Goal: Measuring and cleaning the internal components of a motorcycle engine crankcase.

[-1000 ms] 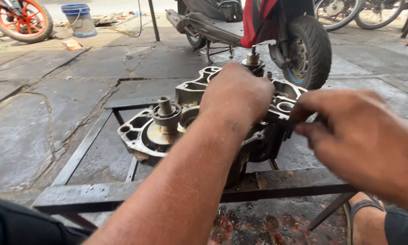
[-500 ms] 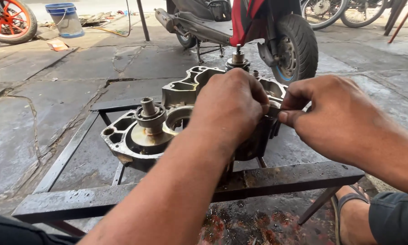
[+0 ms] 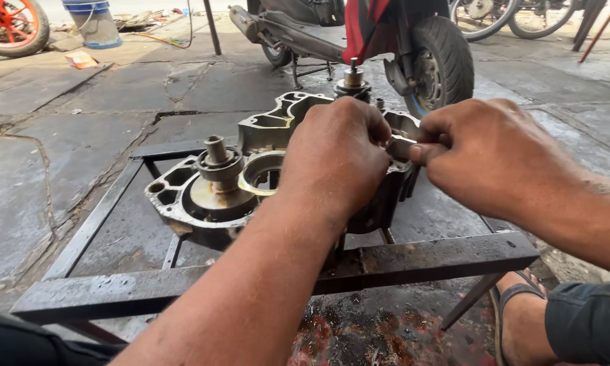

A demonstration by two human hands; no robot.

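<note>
Over the crankcase (image 3: 251, 169), hands closer together.

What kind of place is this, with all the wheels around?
Probably an outdoor motorbike repair shop. A scooter is parked on the stained pavement, more wheels stand behind, and both hands, left hand and right hand, work on a greasy engine case resting on a metal stand.

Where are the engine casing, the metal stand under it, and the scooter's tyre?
engine casing (image 3: 183, 196): head view, its left rim.
metal stand (image 3: 427, 257): head view, its near bar.
scooter tyre (image 3: 451, 51): head view, the tread.
</note>
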